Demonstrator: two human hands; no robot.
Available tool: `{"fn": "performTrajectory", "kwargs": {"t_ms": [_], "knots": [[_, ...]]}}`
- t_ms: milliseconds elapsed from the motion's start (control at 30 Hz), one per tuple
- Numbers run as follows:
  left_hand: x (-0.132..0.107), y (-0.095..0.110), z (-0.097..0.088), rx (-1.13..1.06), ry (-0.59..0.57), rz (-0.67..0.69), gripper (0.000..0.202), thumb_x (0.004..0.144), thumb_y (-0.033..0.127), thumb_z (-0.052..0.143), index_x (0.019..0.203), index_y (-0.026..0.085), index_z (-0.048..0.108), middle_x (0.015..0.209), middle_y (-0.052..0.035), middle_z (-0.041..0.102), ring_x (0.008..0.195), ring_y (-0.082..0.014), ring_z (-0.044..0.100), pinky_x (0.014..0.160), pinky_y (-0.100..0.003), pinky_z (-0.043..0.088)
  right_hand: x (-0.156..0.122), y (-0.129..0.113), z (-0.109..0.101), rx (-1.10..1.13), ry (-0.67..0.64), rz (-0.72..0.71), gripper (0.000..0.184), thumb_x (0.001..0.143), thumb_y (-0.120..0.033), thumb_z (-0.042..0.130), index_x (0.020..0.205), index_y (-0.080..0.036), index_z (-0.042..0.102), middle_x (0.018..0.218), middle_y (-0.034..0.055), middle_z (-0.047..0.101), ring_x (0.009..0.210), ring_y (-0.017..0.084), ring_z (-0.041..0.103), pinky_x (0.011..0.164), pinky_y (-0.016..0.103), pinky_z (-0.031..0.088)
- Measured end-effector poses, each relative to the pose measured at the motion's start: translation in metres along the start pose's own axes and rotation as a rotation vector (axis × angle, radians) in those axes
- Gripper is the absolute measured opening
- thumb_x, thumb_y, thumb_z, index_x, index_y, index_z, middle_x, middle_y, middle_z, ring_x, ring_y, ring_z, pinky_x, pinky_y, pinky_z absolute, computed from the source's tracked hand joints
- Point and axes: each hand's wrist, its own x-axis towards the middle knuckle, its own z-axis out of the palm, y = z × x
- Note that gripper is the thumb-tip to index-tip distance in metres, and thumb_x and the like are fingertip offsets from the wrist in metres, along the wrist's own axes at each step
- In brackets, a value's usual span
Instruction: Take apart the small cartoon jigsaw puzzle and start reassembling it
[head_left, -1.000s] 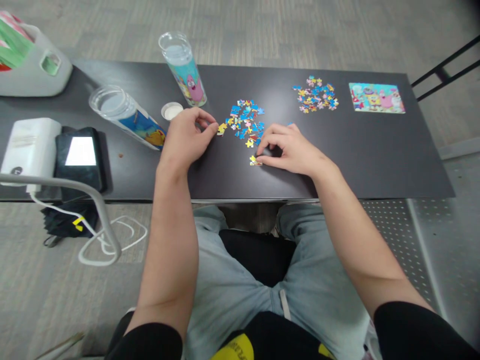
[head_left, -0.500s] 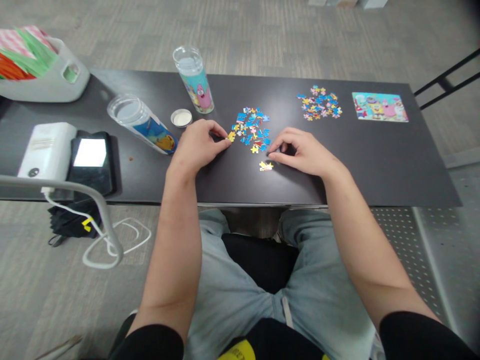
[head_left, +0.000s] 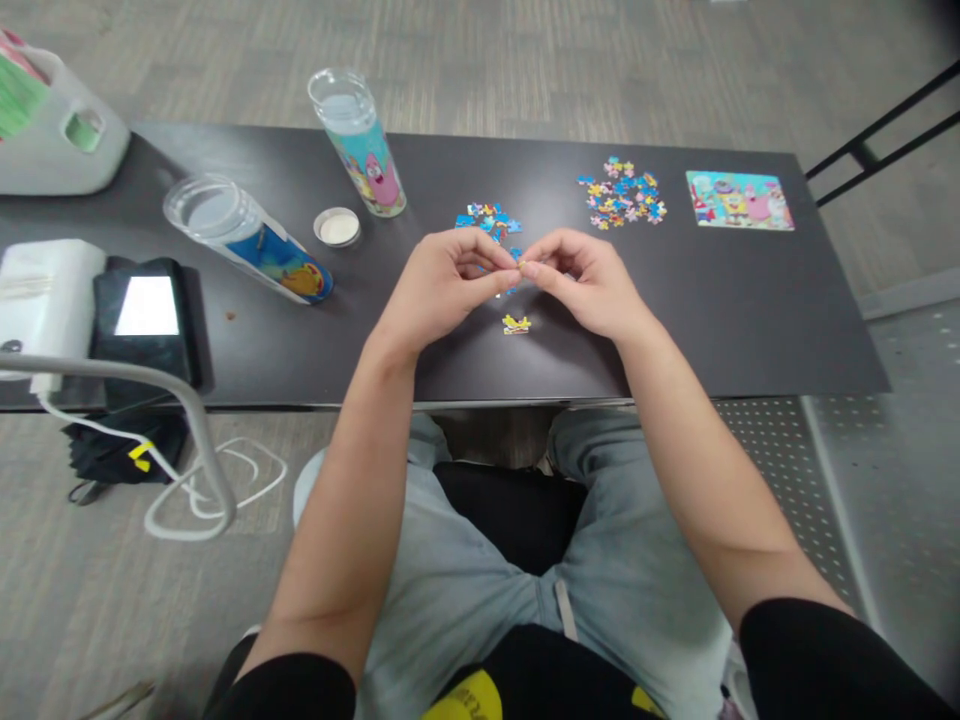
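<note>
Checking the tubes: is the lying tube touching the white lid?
Apart. The head view shows bare table between the lying tube and the white lid.

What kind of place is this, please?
Probably an office or work room: grey carpet tiles on the floor, a long black table with loose puzzle pieces, and a phone lying beside a white device.

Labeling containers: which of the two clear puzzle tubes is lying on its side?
The nearer, left-hand tube, with the blue and yellow label, lies tipped over beside the small white lid. The other tube, with the pink character, stands upright farther back.
</note>
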Motion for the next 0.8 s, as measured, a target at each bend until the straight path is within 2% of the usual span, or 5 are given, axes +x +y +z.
{"fn": "performTrajectory", "kwargs": {"t_ms": [167,267,367,600,800], "knots": [[-0.001,-0.004,-0.007,0.104,-0.086,0.006,0.058,0.086,0.076,0.108,0.105,0.026,0.088,0.108,-0.0064,0.090,0.086,-0.0205,0.067,0.077,-0.039,0.055,-0.005,-0.010,-0.020,0.027,-0.033,0.069,0.065,0.097,-0.094,0.101,0.112,-0.031,0.093,0.101,0.0063,0.088,0.087,0.029,0.066,0.086,0.050,0.062],[-0.002,-0.009,-0.010,0.195,-0.144,0.039,0.043,0.081,0.059,0.109,0.100,0.026,0.089,0.099,-0.0027,0.085,0.082,-0.0189,0.063,0.078,-0.039,0.052,-0.008,-0.015,-0.032,-0.022,-0.172,0.107,0.051,0.096,-0.076,0.107,0.111,-0.029,0.093,0.098,0.0061,0.090,0.086,0.029,0.070,0.081,0.048,0.059],[-0.001,-0.010,-0.009,0.241,-0.174,0.040,0.034,0.082,0.055,0.105,0.093,0.027,0.089,0.090,-0.0024,0.080,0.083,-0.0220,0.065,0.080,-0.041,0.053,-0.010,-0.015,-0.036,-0.014,-0.301,0.105,0.038,0.095,-0.061,0.106,0.103,-0.028,0.090,0.094,0.0042,0.091,0.084,0.027,0.074,0.079,0.044,0.055],[0.002,-0.015,-0.004,0.277,-0.200,0.035,0.021,0.081,0.043,0.103,0.090,0.029,0.091,0.087,-0.0019,0.079,0.083,-0.0229,0.068,0.080,-0.041,0.053,-0.011,-0.016,-0.031,-0.134,-0.331,0.099,0.029,0.100,-0.056,0.099,0.099,-0.029,0.089,0.087,0.0014,0.085,0.078,0.024,0.068,0.077,0.042,0.052],[0.002,-0.018,-0.004,0.245,-0.199,0.040,0.029,0.081,0.050,0.105,0.091,0.028,0.090,0.086,-0.0008,0.077,0.082,-0.0217,0.068,0.078,-0.040,0.051,-0.008,-0.016,-0.029,-0.200,-0.326,0.078,0.023,0.099,-0.049,0.095,0.095,-0.029,0.086,0.084,0.0019,0.081,0.077,0.024,0.066,0.077,0.043,0.055]]}}
